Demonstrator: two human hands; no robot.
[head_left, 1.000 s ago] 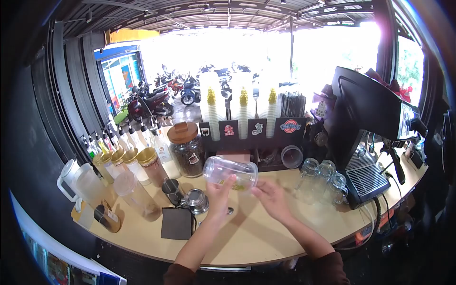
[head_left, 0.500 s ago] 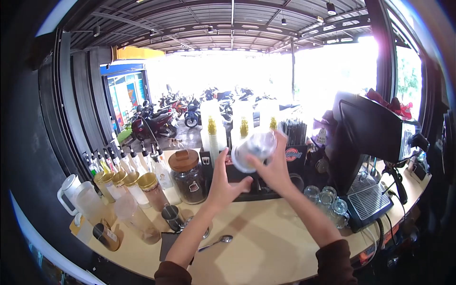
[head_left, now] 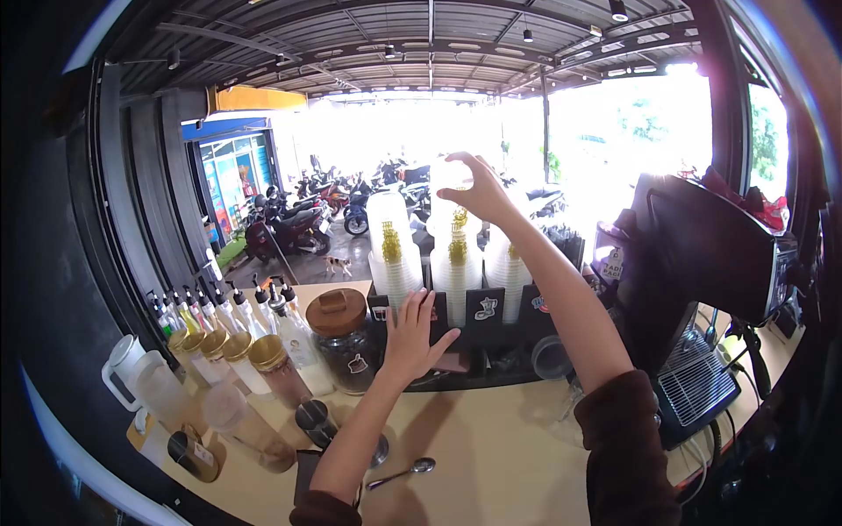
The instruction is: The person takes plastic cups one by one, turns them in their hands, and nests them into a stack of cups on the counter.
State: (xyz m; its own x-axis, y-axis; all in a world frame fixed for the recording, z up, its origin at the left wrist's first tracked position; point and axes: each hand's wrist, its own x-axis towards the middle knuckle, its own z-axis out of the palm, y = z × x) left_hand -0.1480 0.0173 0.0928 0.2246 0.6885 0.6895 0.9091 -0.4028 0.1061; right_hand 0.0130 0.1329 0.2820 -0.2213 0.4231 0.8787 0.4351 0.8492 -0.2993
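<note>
My right hand [head_left: 484,191] is raised at the top of the middle stack of plastic cups [head_left: 457,279], thumb and fingers curled round a clear plastic cup [head_left: 444,178]. Bright light washes out much of that cup. Lower down, my left hand [head_left: 410,340] has its fingers spread and holds nothing. It is in front of the black cup holder [head_left: 485,306], beside the glass jar [head_left: 353,361] with a wooden lid. Whether it touches the holder I cannot tell. Two more cup stacks flank the middle one.
Pump bottles [head_left: 241,307], gold-lidded canisters [head_left: 274,359] and a white pitcher [head_left: 123,364] stand on the left. A spoon [head_left: 412,469] and a metal cup [head_left: 316,422] are near my left forearm. On the right is a coffee machine [head_left: 702,254]. A cat [head_left: 338,265] and motorbikes are outside.
My right hand has carried the clear cup up and away from me, from between my hands to the top of the middle stack. The left hand's fingers now point forward, spread apart.
</note>
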